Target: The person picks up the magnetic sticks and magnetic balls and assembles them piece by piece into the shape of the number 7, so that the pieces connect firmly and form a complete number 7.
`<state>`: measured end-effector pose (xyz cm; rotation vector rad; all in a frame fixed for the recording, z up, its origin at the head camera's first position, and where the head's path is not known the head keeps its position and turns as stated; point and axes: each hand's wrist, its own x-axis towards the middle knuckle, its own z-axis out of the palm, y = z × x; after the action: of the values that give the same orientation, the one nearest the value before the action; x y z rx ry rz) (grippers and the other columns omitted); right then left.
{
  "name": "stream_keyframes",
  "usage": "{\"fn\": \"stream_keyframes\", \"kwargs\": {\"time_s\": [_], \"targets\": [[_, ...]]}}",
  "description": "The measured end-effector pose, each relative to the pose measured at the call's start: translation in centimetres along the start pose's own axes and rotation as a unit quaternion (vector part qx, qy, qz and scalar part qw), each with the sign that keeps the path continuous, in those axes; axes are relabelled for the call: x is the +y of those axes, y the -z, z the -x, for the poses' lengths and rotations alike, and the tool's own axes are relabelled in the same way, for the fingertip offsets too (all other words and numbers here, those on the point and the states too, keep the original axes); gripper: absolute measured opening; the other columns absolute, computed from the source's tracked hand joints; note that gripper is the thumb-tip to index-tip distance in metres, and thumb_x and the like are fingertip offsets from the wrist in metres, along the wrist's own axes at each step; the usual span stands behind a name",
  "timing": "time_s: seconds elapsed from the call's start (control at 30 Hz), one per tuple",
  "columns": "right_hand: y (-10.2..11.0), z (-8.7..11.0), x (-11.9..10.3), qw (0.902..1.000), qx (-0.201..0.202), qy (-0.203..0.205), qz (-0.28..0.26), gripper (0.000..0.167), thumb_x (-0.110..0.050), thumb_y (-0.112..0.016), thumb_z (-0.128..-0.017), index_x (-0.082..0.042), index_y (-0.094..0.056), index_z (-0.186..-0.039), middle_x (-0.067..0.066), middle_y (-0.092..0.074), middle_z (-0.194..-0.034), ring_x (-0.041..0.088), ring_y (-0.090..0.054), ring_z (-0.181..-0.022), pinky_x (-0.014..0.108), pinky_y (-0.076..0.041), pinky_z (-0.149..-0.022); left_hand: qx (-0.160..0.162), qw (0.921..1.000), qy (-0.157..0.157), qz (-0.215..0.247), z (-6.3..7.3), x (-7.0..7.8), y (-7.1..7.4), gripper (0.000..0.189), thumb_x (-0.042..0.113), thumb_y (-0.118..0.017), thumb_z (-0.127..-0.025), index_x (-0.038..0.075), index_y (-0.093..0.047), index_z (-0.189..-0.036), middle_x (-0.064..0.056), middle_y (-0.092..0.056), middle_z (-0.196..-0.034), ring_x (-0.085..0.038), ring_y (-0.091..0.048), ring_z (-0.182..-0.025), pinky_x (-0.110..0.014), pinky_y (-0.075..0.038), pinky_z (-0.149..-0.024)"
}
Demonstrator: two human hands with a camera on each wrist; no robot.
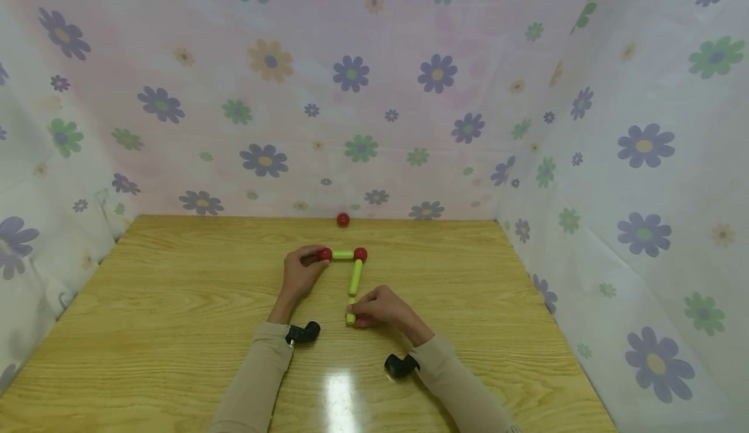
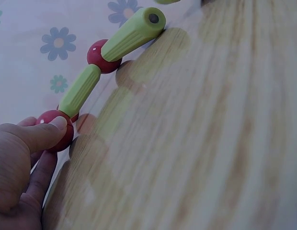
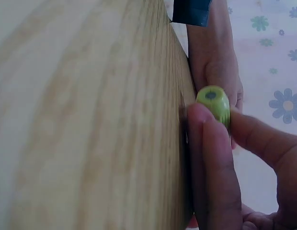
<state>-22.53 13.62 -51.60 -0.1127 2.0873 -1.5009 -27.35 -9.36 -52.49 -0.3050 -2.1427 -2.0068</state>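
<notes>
My left hand [image 1: 300, 277] pinches a red ball [image 1: 325, 255] between thumb and fingers. From that ball a short yellow-green magnetic rod [image 1: 342, 255] runs right to a second red ball [image 1: 360, 254]. Another yellow-green rod [image 1: 355, 277] joins the second ball and points toward me, its dark magnet tip bare in the left wrist view. Just below its free end, my right hand [image 1: 383, 306] pinches a separate yellow-green rod [image 3: 218, 106] by thumb and fingers, close over the wood. Part of this rod is hidden behind the fingers.
A loose red ball [image 1: 343, 220] lies at the back edge of the wooden table [image 1: 175, 329]. Flower-printed cloth [image 1: 316, 134] hangs behind the table and along both sides. Each wrist carries a black camera, one [image 1: 304, 333] on the left and one [image 1: 402, 365] on the right.
</notes>
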Motion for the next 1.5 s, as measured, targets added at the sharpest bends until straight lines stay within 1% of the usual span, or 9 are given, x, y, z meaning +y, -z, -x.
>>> {"fn": "stream_keyframes", "kwargs": {"time_s": [0.1, 0.13, 0.37, 0.47, 0.7, 0.97, 1.13, 1.3, 1.5], "targets": [[0.07, -0.31, -0.19, 0.9999, 0.011, -0.005, -0.008, 0.023, -0.021, -0.079, -0.091, 0.002, -0.079, -0.093, 0.008, -0.075, -0.072, 0.009, -0.070, -0.060, 0.024, -0.062, -0.062, -0.004, 1.0000, -0.002, 0.002, 0.02, 0.10, 0.05, 0.032, -0.010, -0.071, -0.089, -0.015, -0.067, -0.121, -0.035, -0.062, -0.125, -0.049, -0.063, -0.115, -0.044, -0.057, -0.099], [0.10, -0.41, -0.26, 0.9998, 0.014, -0.007, -0.008, 0.023, -0.020, -0.079, -0.091, 0.002, -0.079, -0.093, 0.008, -0.075, -0.072, 0.009, -0.070, -0.060, 0.024, -0.062, -0.061, -0.006, 1.0000, -0.002, 0.001, 0.15, 0.65, 0.07, 0.033, -0.011, -0.071, -0.089, -0.017, -0.066, -0.121, -0.036, -0.062, -0.125, -0.050, -0.062, -0.116, -0.050, -0.055, -0.100], [0.32, -0.62, -0.44, 0.9998, 0.007, -0.013, -0.011, 0.024, -0.022, -0.080, -0.090, 0.003, -0.079, -0.090, 0.011, -0.075, -0.073, 0.010, -0.071, -0.060, 0.024, -0.062, -0.060, -0.006, 1.0000, -0.006, 0.005, 0.13, 0.54, -0.01, 0.034, -0.012, -0.070, -0.089, -0.018, -0.065, -0.122, -0.037, -0.061, -0.125, -0.052, -0.062, -0.116, -0.055, -0.054, -0.100], [0.34, -0.69, -0.36, 0.9997, 0.008, -0.014, -0.018, 0.025, -0.022, -0.080, -0.090, 0.003, -0.079, -0.090, 0.011, -0.075, -0.073, 0.011, -0.072, -0.061, 0.024, -0.062, -0.060, -0.006, 1.0000, -0.002, 0.006, 0.17, 0.54, 0.05, 0.033, -0.012, -0.071, -0.089, -0.017, -0.065, -0.122, -0.037, -0.062, -0.125, -0.052, -0.062, -0.115, -0.053, -0.055, -0.100], [0.32, -0.77, -0.08, 0.9991, 0.006, -0.011, -0.041, 0.023, -0.021, -0.078, -0.091, 0.003, -0.078, -0.092, 0.008, -0.074, -0.072, 0.011, -0.071, -0.061, 0.023, -0.062, -0.060, -0.013, 0.9998, 0.017, 0.003, 0.16, 0.66, 0.25, 0.034, -0.010, -0.071, -0.090, -0.015, -0.066, -0.123, -0.035, -0.063, -0.126, -0.050, -0.063, -0.116, -0.040, -0.059, -0.096], [0.21, -0.49, -0.14, 0.9981, 0.010, 0.000, -0.060, 0.023, -0.017, -0.074, -0.094, 0.005, -0.076, -0.099, 0.006, -0.074, -0.073, 0.009, -0.071, -0.063, 0.020, -0.061, -0.061, -0.024, 0.9991, 0.034, 0.008, 0.06, 0.77, 0.24, 0.035, -0.010, -0.069, -0.091, -0.014, -0.065, -0.126, -0.034, -0.063, -0.127, -0.048, -0.063, -0.118, -0.038, -0.058, -0.097], [0.17, -0.67, -0.15, 0.9977, 0.015, -0.001, -0.066, 0.022, -0.016, -0.074, -0.094, 0.005, -0.075, -0.100, 0.006, -0.074, -0.075, 0.010, -0.072, -0.065, 0.020, -0.061, -0.062, -0.021, 0.9989, 0.043, -0.004, 0.07, 0.86, 0.23, 0.037, -0.009, -0.068, -0.092, -0.013, -0.064, -0.128, -0.033, -0.062, -0.130, -0.047, -0.062, -0.121, -0.043, -0.057, -0.099], [0.31, -0.79, 0.02, 0.9977, 0.016, 0.002, -0.066, 0.022, -0.015, -0.073, -0.095, 0.006, -0.075, -0.101, 0.008, -0.075, -0.076, 0.011, -0.072, -0.066, 0.021, -0.062, -0.062, -0.013, 0.9991, 0.037, -0.016, 0.09, 0.85, 0.15, 0.039, -0.010, -0.068, -0.091, -0.014, -0.063, -0.129, -0.034, -0.061, -0.131, -0.048, -0.062, -0.120, -0.051, -0.053, -0.103], [0.63, -0.92, 0.24, 0.9977, 0.013, 0.006, -0.066, 0.023, -0.016, -0.072, -0.095, 0.006, -0.074, -0.103, 0.009, -0.076, -0.080, 0.012, -0.073, -0.070, 0.021, -0.062, -0.065, -0.009, 0.9993, 0.036, 0.005, 0.07, 0.81, 0.31, 0.042, -0.011, -0.069, -0.090, -0.016, -0.060, -0.130, -0.036, -0.059, -0.131, -0.051, -0.059, -0.121, -0.054, -0.050, -0.105]]}}
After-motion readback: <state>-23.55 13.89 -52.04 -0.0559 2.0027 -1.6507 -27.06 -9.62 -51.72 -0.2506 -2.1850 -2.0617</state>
